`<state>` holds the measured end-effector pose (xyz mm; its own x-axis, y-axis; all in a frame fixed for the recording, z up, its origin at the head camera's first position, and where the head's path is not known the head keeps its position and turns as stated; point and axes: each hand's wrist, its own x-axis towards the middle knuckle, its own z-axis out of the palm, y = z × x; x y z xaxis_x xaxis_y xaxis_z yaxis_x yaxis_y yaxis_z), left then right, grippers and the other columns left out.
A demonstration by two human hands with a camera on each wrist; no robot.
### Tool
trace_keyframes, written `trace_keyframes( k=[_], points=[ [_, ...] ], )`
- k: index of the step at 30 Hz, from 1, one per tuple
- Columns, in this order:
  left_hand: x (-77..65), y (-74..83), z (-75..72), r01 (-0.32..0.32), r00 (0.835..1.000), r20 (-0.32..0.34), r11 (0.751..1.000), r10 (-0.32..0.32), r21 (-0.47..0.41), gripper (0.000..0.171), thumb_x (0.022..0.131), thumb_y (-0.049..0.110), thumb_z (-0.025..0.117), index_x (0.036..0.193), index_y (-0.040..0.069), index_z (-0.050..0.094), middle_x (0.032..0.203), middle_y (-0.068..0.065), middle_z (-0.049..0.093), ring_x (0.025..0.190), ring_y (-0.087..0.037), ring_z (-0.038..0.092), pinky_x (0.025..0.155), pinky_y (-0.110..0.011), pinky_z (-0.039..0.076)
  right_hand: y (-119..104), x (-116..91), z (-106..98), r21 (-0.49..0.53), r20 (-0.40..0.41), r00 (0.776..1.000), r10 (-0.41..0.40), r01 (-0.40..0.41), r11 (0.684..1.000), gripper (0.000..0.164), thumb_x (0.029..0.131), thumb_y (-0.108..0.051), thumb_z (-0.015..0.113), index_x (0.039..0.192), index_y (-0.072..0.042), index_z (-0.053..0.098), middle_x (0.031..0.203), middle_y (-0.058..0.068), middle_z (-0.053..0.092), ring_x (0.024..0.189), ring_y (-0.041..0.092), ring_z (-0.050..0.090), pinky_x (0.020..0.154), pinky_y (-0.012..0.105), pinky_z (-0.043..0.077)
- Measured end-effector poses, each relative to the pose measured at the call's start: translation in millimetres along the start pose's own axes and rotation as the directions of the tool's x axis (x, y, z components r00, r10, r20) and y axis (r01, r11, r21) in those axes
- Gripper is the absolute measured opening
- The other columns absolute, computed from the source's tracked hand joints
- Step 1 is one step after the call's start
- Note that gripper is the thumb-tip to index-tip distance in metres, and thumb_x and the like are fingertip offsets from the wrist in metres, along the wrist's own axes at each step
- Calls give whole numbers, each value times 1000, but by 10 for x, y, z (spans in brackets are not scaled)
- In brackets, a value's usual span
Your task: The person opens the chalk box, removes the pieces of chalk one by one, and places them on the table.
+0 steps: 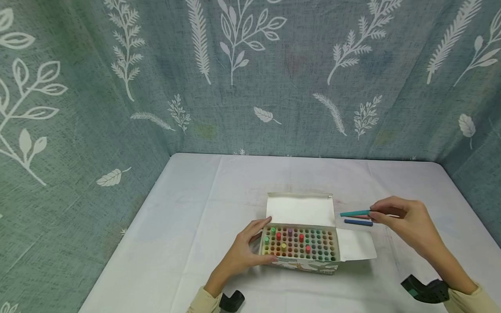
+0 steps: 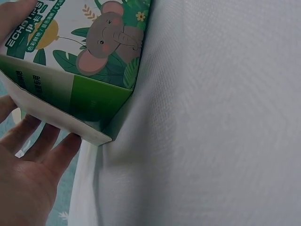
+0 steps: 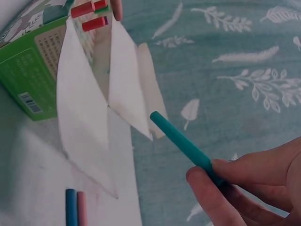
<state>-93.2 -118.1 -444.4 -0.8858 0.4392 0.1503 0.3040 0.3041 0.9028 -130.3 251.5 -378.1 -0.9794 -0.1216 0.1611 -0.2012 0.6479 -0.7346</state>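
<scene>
An open cardboard box point(image 1: 299, 264) stands on the table, its inside a grid of holes with several coloured chalk sticks point(image 1: 308, 249) upright in them. My left hand point(image 1: 243, 251) grips the box's left end, thumb at the front corner and fingers at the back. To the right of the box, my right hand point(image 1: 409, 219) pinches a teal chalk stick point(image 3: 181, 143) by one end, above the table. Below it a dark blue chalk stick point(image 1: 358, 222) and a pink chalk stick point(image 3: 82, 209) lie side by side on the cloth.
The box's white lid point(image 1: 300, 208) is folded back, and a side flap point(image 1: 355, 244) sticks out to the right. A white cloth point(image 1: 188, 208) covers the table. Behind and to the sides hangs a green-grey leaf-patterned curtain point(image 1: 289, 87).
</scene>
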Motion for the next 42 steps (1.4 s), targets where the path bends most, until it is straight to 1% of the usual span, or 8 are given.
trace_keyframes(
  k=[7, 13, 22, 26, 31, 33, 36, 42],
  points=[
    [2, -11, 6, 3, 1000, -4, 1000, -3, -4, 85, 68, 24, 76, 138, 16, 29, 134, -4, 34, 125, -20, 30, 98, -43, 33, 158, -10, 24, 62, 35, 994, 104, -106, 992, 28, 79, -29, 66, 96, -7, 66, 90, 9, 64, 72, 10, 64, 62, 19, 51],
    [3, -2, 9, 0, 1000, -4, 1000, 0, -3, 84, 69, 24, 76, 138, 15, 29, 134, -4, 34, 125, -21, 30, 98, -46, 33, 342, -28, 60, 122, 57, 991, 123, -129, 984, 31, 81, -25, 64, 100, -1, 63, 92, 11, 64, 74, 13, 64, 64, 17, 50],
    [0, 15, 14, -7, 1000, -11, 1000, 7, 2, 85, 68, 23, 76, 138, 15, 30, 134, -5, 34, 125, -22, 30, 97, -46, 34, 596, -72, 140, 183, 73, 982, 176, -187, 965, 35, 82, -23, 63, 104, 5, 61, 95, 10, 63, 76, 13, 64, 65, 22, 52],
    [-2, 10, 15, -8, 1000, -10, 1000, 8, 2, 85, 68, 23, 77, 138, 14, 30, 133, -6, 34, 125, -22, 30, 97, -46, 33, 777, -76, 232, 218, 80, 972, 221, -233, 948, 39, 80, -28, 64, 102, 4, 62, 95, 13, 62, 77, 15, 64, 65, 28, 54],
    [-7, -1, 15, -12, 1000, -13, 1000, 12, 9, 85, 68, 23, 77, 138, 13, 30, 134, -7, 34, 125, -22, 31, 97, -45, 34, 1029, -62, 367, 176, 65, 946, 318, -325, 929, 41, 76, -38, 66, 99, -5, 66, 92, 7, 65, 78, 11, 63, 59, 23, 52],
    [-8, -3, 15, -14, 1000, -13, 1000, 14, 10, 85, 68, 23, 77, 138, 13, 30, 133, -7, 34, 124, -22, 31, 97, -45, 34, 1070, -60, 402, 157, 52, 938, 341, -345, 925, 38, 76, -36, 67, 98, -6, 66, 92, 7, 65, 77, 9, 62, 57, 21, 51],
    [-9, -3, 16, -16, 1000, -15, 1000, 16, 12, 85, 68, 23, 77, 138, 13, 30, 133, -7, 35, 124, -22, 31, 97, -45, 34, 1052, -66, 417, 169, 61, 936, 347, -352, 920, 36, 77, -28, 67, 100, -1, 65, 95, 12, 64, 77, 11, 63, 60, 21, 52],
    [-7, 5, 18, -13, 1000, -14, 1000, 13, 15, 84, 68, 24, 76, 138, 14, 30, 133, -7, 35, 124, -22, 31, 97, -45, 35, 1005, -81, 418, 195, 84, 936, 342, -352, 916, 30, 81, -13, 63, 104, 6, 60, 96, 20, 62, 70, 17, 64, 58, 26, 54]
  ],
)
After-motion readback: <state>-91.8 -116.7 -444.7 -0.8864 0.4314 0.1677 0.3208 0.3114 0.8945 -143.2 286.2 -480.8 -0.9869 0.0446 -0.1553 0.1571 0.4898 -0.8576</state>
